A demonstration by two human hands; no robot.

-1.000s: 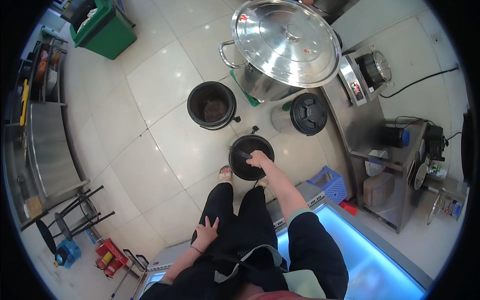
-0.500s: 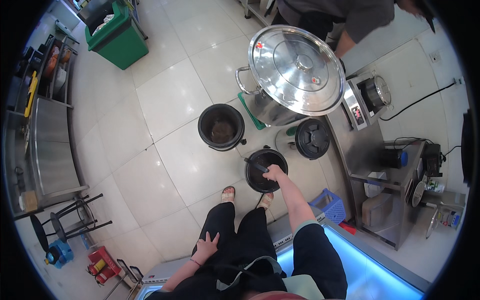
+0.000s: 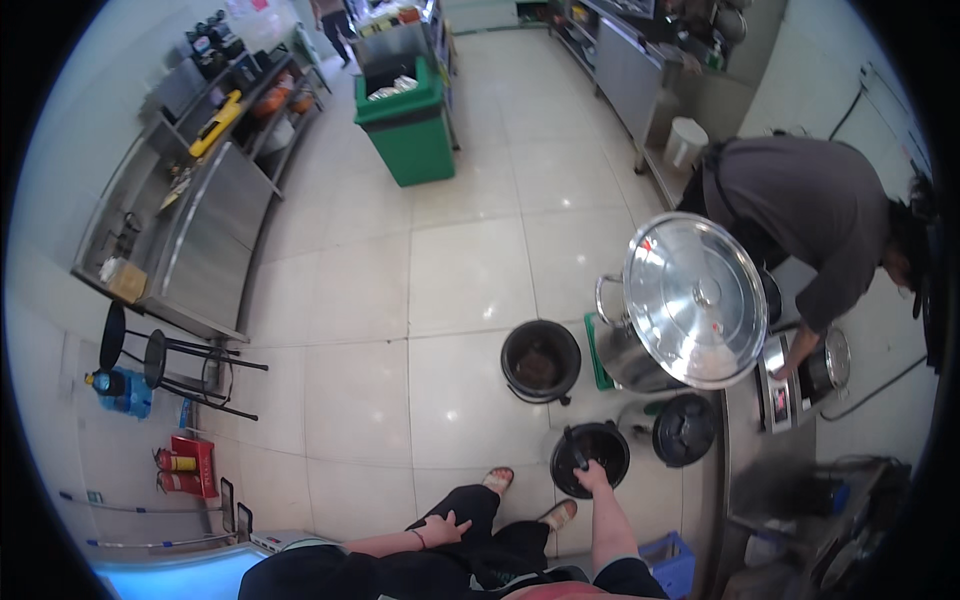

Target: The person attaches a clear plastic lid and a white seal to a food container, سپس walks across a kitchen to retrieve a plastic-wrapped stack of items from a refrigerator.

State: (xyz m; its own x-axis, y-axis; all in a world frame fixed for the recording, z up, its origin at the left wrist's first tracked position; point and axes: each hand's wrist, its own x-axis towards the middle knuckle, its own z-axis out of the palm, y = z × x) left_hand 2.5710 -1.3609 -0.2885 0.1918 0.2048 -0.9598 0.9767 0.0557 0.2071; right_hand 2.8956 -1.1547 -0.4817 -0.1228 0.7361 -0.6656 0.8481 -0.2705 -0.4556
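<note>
My right hand is closed around a dark bar-shaped handle over a round black bucket near my feet. Whether this handle belongs to the bucket or to a tool inside it, I cannot tell. My left hand lies on my thigh with its fingers spread, holding nothing. Just beyond the bucket stands a second black bucket, uncovered, with something brown at its bottom. To the right is a container with a black lid. Behind that rises a large steel stockpot under a shiny domed lid.
A co-worker bends at the right, one hand at a countertop cooker with a small pot. A green bin stands far ahead, stools and fire extinguishers at left. A purple basket is near my right arm.
My view has tilted up and swung left, bringing in more of the far room. The co-worker's hand now shows at the cooker. My right hand keeps its grip; my left stays on my thigh.
</note>
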